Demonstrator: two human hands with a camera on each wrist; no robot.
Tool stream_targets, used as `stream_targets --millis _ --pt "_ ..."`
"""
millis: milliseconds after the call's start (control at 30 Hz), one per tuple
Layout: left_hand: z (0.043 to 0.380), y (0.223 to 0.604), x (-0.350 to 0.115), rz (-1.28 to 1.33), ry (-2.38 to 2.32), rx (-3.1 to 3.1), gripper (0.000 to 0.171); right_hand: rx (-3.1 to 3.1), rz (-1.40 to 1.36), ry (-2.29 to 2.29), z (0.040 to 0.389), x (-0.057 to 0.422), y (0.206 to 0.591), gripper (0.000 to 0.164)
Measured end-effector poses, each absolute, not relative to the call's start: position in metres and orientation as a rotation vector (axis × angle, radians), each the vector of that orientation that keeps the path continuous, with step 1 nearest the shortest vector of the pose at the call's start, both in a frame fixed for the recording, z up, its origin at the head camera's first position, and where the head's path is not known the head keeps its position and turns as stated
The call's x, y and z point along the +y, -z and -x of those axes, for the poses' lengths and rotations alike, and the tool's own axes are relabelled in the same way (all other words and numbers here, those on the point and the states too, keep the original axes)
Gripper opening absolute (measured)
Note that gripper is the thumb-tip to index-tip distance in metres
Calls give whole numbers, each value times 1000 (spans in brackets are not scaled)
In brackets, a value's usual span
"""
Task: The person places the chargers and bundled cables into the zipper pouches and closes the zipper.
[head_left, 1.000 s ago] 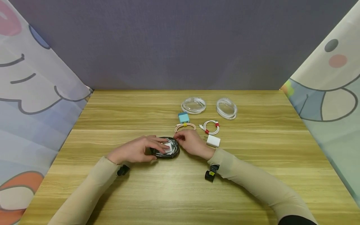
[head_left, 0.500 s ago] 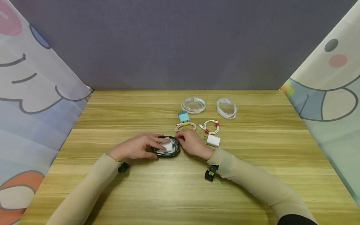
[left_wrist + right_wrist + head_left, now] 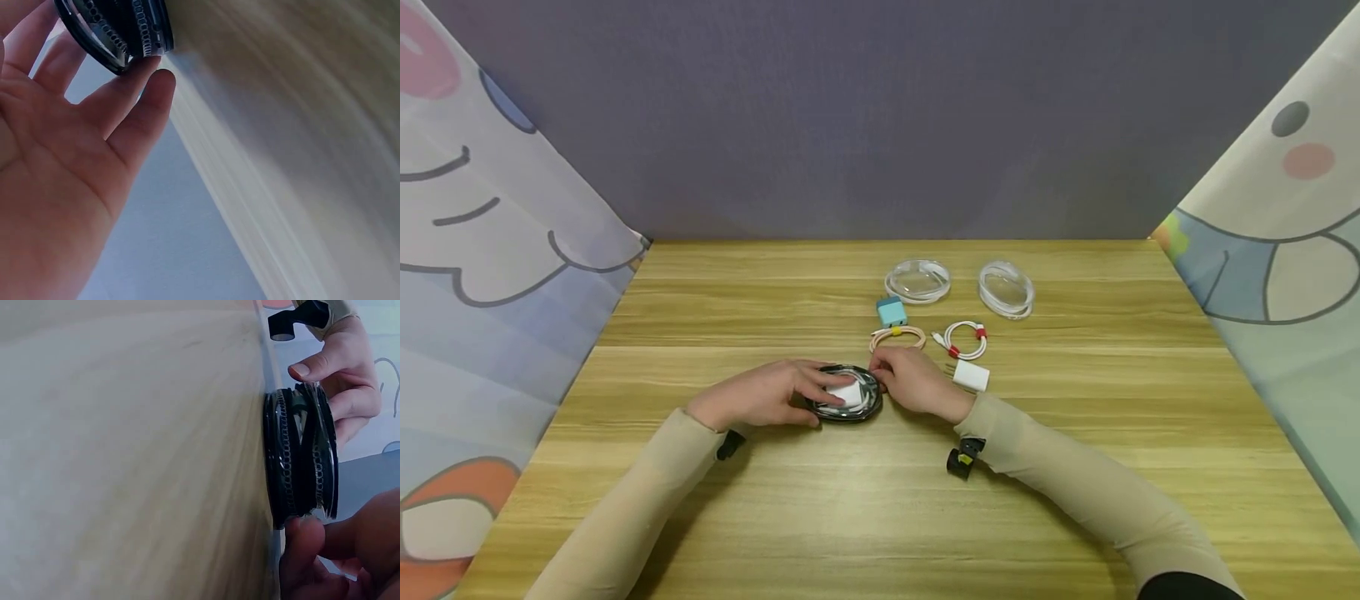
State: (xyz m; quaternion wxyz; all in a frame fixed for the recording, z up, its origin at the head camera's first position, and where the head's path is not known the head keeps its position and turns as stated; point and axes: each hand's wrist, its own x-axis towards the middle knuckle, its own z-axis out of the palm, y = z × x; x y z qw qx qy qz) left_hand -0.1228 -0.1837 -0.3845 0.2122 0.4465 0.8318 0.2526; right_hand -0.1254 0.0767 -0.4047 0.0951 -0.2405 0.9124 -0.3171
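An oval black zip case point(image 3: 868, 402) with a clear lid sits on the table in the head view; a white charger point(image 3: 850, 394) and a white cable show inside. My left hand point(image 3: 760, 394) holds its left side, fingers spread over the lid and thumb at the near edge. At the other end, my right hand point(image 3: 917, 382) pinches the case's edge with thumb and fingers; what lies between those fingertips is hidden. In the right wrist view, two rows of zipper teeth point(image 3: 287, 450) stand apart along the near side of the case.
Behind the right hand lie a peach cable point(image 3: 912, 333) with a yellow tie, a blue charger point(image 3: 892, 312), a white cable point(image 3: 951, 343) with red ties and a white charger point(image 3: 972, 376). Two clear round cases point(image 3: 917, 298) with white rims lie farther back, before a grey wall point(image 3: 880, 125).
Both hands and the zip case have shifted slightly to the right. The left fingers have moved a little on the lid, and more of the white charger shows. The other things have stayed put.
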Motion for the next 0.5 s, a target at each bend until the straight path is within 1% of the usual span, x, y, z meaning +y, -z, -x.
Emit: stream_targets --millis 100,500 --pt "123 384 -184 -1252 -686 2309 46 2605 676 1000 126 78 404 19" --pt "125 383 -184 -1209 -677 2284 45 2298 509 1204 128 83 405 16"
